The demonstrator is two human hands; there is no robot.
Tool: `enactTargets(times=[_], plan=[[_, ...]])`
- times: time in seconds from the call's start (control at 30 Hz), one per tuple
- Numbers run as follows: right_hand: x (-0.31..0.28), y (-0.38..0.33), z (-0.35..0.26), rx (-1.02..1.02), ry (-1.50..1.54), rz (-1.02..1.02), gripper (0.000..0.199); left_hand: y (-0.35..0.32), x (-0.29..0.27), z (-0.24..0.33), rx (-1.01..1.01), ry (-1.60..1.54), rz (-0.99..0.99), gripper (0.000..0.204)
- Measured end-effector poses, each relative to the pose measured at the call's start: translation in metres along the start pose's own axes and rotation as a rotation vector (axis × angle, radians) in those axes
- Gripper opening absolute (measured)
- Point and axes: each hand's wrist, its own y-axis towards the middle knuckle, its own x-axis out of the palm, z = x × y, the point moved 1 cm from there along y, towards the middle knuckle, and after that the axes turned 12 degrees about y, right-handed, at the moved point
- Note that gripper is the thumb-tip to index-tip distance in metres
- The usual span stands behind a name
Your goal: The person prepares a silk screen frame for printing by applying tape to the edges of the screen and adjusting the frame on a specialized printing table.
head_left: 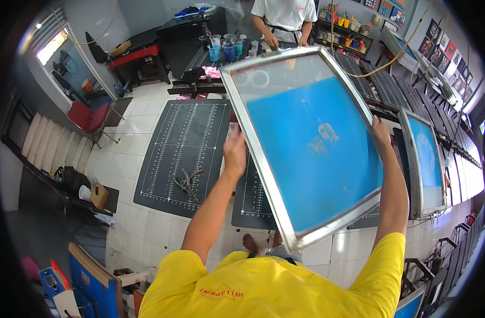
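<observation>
A large screen printing frame (257, 135), with a silver metal border and blue-coated mesh, is held up tilted in front of me. A faint pale design shows near the middle of the blue. My left hand (235, 152) grips its left side, the fingertips partly hidden at the border. On the opposite side my right hand (381, 132) is closed around the edge, its fingers mostly behind the frame. Metal clamps (188, 183) lie on a dark platen (163, 143) with white ruled markings, left of my left hand. Another ruled platen (251, 199) is partly covered by the frame.
Across the frame a person in a white shirt (287, 16) stands beside cups of blue ink (228, 51). A second blue screen (426, 153) stands at right among rows of dark platens. A hose (391, 63) hangs above. A red chair (88, 116) stands left on the tiled floor.
</observation>
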Motion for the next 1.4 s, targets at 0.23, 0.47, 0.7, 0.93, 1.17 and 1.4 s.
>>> enactTargets(times=[0.23,0.47,0.7,0.93,1.17,1.4], plan=[[0.051,-0.104,0.019,-0.014,0.524,-0.133,0.049,0.010,-0.066,0.015,-0.088,0.106,0.008,0.051],[0.086,-0.175,0.115,0.081,0.558,-0.084,0.045,-0.011,-0.082,-0.007,-0.296,0.289,0.006,0.053],[0.089,-0.195,0.144,0.176,0.667,-0.071,0.045,-0.082,-0.090,-0.048,-0.236,0.626,-0.026,0.050],[0.100,-0.175,0.171,0.198,0.585,-0.058,0.050,-0.079,-0.080,-0.087,-0.071,0.741,0.038,0.043],[0.123,-0.172,0.160,0.205,0.598,-0.065,0.052,-0.058,-0.101,-0.103,-0.156,0.874,0.064,0.040],[0.142,-0.161,0.163,0.226,0.531,-0.067,0.053,-0.043,-0.120,-0.116,-0.199,0.809,0.065,0.040]])
